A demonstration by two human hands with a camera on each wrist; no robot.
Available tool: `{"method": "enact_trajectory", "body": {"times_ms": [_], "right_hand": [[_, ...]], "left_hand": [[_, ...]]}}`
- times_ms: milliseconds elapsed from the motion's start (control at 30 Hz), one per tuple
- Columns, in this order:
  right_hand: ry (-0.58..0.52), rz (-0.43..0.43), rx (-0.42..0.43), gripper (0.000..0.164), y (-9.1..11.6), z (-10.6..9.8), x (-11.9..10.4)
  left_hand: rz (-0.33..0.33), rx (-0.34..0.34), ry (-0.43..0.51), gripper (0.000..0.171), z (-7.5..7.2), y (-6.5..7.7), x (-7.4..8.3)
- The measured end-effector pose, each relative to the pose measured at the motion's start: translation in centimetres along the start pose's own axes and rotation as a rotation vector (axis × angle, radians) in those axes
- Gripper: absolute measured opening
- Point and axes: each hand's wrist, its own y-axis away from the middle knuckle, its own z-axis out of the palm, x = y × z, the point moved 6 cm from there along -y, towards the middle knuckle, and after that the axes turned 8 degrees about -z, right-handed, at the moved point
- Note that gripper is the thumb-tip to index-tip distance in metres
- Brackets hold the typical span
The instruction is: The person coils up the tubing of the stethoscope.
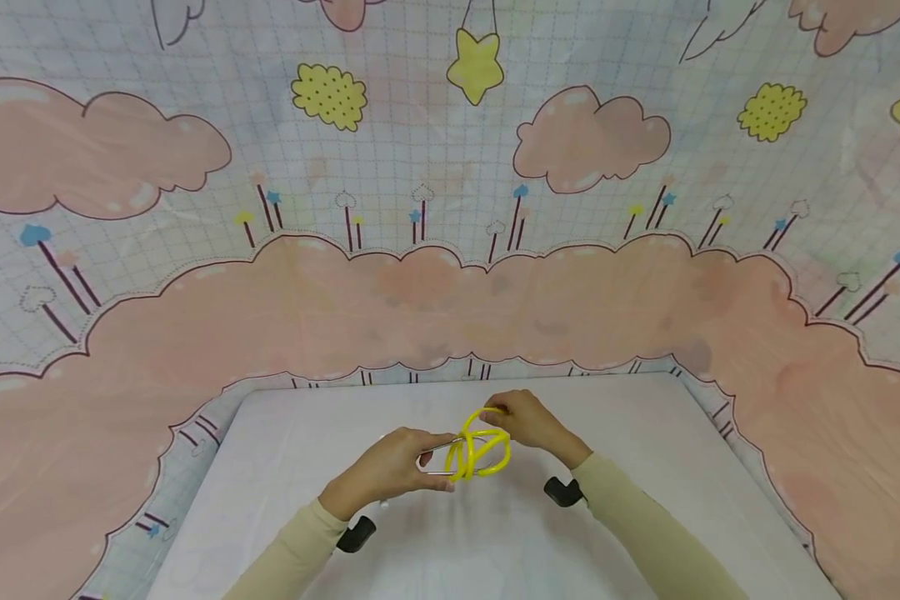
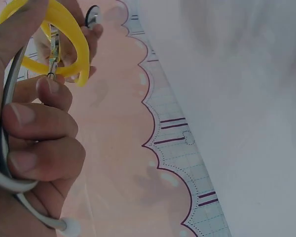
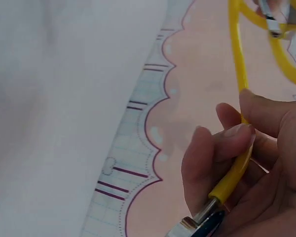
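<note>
A stethoscope with yellow tubing (image 1: 504, 454) is held above the white table, between both hands. Its tubing loops around the metal ear tubes (image 2: 4, 118). My left hand (image 1: 393, 462) grips these ear tubes, thumb on one side and fingers curled on the other. A pale ear tip (image 2: 71, 227) pokes out below that hand in the left wrist view. On the other side, my right hand (image 1: 531, 418) pinches the yellow tube (image 3: 238, 54) near its end. The metal chestpiece (image 3: 190, 227) hangs beyond those fingers, partly cut off by the right wrist view's edge.
Underneath lies the white tabletop (image 1: 292, 450). A patterned cloth (image 1: 450, 308) with pink clouds and stars surrounds the table's back and sides. Dark wrist-worn devices (image 1: 356, 534) show below the sleeves.
</note>
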Motion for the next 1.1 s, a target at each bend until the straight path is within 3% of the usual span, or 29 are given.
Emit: {"method": "enact_trajectory", "body": {"times_ms": [100, 367, 867, 1100], "right_hand": [[-0.007, 0.005, 0.016, 0.017, -0.1, -0.6, -0.6], [0.030, -0.005, 0.071, 0.010, -0.2, -1.9, -2.7], [-0.097, 0.029, 0.044, 0.022, 0.9, -1.1, -5.0], [-0.081, -0.020, 0.090, 0.028, 1.5, -0.7, -6.1]], "left_hand": [[-0.015, -0.001, -0.032, 0.069, 0.3, -0.1, -0.4], [-0.125, 0.043, -0.009, 0.064, 0.7, -0.3, -1.3], [-0.238, 0.192, -0.058, 0.065, -0.1, -0.7, -2.2], [-0.298, 0.266, 0.017, 0.067, -0.6, -0.7, -2.8]]}}
